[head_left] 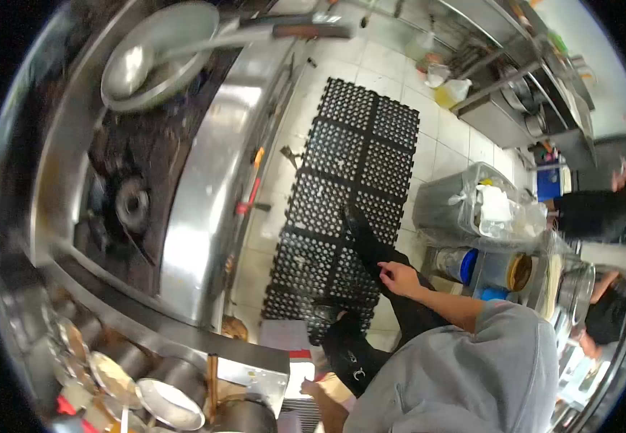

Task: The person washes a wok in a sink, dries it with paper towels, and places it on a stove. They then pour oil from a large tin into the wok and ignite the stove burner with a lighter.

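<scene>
My right hand (pixel 398 278) hangs over my dark trouser leg, above a black rubber mat (pixel 360 162). Its fingers are loosely curled, a little apart, with nothing visible in them. My left hand (pixel 312 388) is low in the view beside a white item with a red band (pixel 300 369). Blur and the small size hide its fingers, and I cannot tell whether it touches that item. At the upper left, a wok (pixel 183 29) sits on the stove, with a ladle (pixel 134 66) lying in it.
An uncovered burner (pixel 134 202) lies behind the steel stove edge (pixel 208 195). Several pots (pixel 172 400) stand at lower left. A lined grey bin (pixel 443 206) is right of the mat. Another person in dark clothing (pixel 594 216) is at far right, near steel shelving (pixel 500 123).
</scene>
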A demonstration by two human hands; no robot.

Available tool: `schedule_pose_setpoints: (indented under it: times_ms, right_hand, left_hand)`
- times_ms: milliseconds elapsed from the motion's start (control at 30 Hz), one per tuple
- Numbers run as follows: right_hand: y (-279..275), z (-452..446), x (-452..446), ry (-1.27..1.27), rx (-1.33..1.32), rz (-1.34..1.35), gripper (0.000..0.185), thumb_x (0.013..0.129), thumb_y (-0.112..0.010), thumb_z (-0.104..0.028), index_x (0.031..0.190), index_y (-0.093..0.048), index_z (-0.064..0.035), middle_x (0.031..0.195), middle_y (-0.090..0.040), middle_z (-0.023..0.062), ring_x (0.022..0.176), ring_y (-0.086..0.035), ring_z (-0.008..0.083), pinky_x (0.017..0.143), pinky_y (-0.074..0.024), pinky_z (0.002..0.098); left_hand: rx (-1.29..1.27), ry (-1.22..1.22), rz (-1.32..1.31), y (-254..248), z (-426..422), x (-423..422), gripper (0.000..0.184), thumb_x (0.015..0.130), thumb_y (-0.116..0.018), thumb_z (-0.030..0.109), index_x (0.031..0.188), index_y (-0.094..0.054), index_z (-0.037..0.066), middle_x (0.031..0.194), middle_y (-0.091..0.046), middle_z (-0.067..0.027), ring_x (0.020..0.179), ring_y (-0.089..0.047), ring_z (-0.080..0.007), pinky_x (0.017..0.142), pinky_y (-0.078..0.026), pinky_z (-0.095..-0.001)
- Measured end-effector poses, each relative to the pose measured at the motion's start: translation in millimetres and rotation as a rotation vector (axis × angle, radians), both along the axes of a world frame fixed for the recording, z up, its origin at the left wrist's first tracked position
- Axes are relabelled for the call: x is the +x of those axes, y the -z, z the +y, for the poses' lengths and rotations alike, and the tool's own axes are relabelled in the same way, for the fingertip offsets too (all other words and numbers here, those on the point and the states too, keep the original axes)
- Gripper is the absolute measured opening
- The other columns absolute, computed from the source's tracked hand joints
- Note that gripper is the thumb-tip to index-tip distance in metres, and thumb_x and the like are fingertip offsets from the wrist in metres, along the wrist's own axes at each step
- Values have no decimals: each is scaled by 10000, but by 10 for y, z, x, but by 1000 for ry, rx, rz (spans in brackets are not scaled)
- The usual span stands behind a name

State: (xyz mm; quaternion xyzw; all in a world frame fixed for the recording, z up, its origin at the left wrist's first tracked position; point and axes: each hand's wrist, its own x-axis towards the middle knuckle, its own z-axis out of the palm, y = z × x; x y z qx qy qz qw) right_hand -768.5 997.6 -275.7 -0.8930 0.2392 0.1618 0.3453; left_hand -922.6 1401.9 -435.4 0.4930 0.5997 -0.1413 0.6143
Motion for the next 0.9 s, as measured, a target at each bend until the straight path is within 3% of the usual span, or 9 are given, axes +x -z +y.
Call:
schedule_pose_setpoints:
  times_ms: [100,167,200,233,300,433,567,800,900]
  right_hand:
    - [65,-156,-194,87,17,-75,383,770,-592,-227,1109,-572,-51,829,-632,85,744,-610,228,653,-472,328]
    - [-24,-429,-244,268,211,131,397,782,-583,-233,1125,-563,-36,835,-632,116,750,-607,252,689,-472,350]
    - [-176,-553,-273,297,220,94,397,782,-583,-233,1125,-563,-36,835,-632,116,750,-607,252,689,-472,350]
    - [-330,-708,-291,363,212,104,401,786,-586,-243,1122,-563,-25,859,-634,126,793,-603,265,713,-471,356]
    - [-501,-1094,-365,452,204,74,407,791,-589,-253,1119,-563,-14,883,-636,136,836,-598,277,737,-469,362]
    - [-687,-1852,-575,713,323,-14,361,804,-581,-236,1082,-577,-5,808,-636,117,658,-605,220,610,-480,339]
    - [-857,-2603,-563,1023,606,90,332,818,-529,-217,1082,-582,-22,813,-627,84,544,-580,138,478,-478,257]
    - [-902,-3826,161,1237,665,-154,260,858,-485,-206,1022,-587,-32,800,-603,62,543,-578,153,480,-476,263]
    - [-967,-4303,606,1250,630,-283,206,854,-494,-152,945,-601,0,707,-591,67,486,-556,137,420,-445,246]
  left_hand:
    - [-83,256,-63,-70,-312,241,307,775,-566,241,985,-592,18,945,-582,-170,919,-535,-314,792,-447,-373]
    - [-642,-5,-376,-181,-612,686,345,765,-582,257,1012,-599,17,975,-586,-184,955,-539,-334,828,-445,-382]
    - [-165,746,-368,-316,-890,933,354,776,-566,249,1045,-586,19,994,-580,-192,978,-533,-335,834,-438,-392]
    - [458,1386,-227,-1315,-1588,1751,365,787,-549,240,1078,-573,21,1013,-574,-199,1002,-526,-336,840,-431,-403]
    - [383,1488,-256,-2039,-2537,2562,363,791,-547,245,1079,-581,26,1020,-579,-206,996,-540,-316,845,-423,-390]
    - [179,1701,-521,-1352,-3506,4034,321,806,-547,249,1022,-611,20,888,-642,-167,847,-618,-275,749,-467,-335]
    - [292,1655,-564,-2240,-4772,5156,318,821,-553,250,1005,-605,-4,822,-654,-154,735,-641,-217,682,-474,-310]
    - [211,1720,-849,-2872,-5712,5708,312,857,-510,278,962,-612,3,749,-647,-125,700,-637,-223,668,-470,-301]
    - [446,2173,-507,-2527,-5553,5690,453,864,-405,436,915,-623,42,845,-631,-179,804,-612,-319,722,-458,-394]
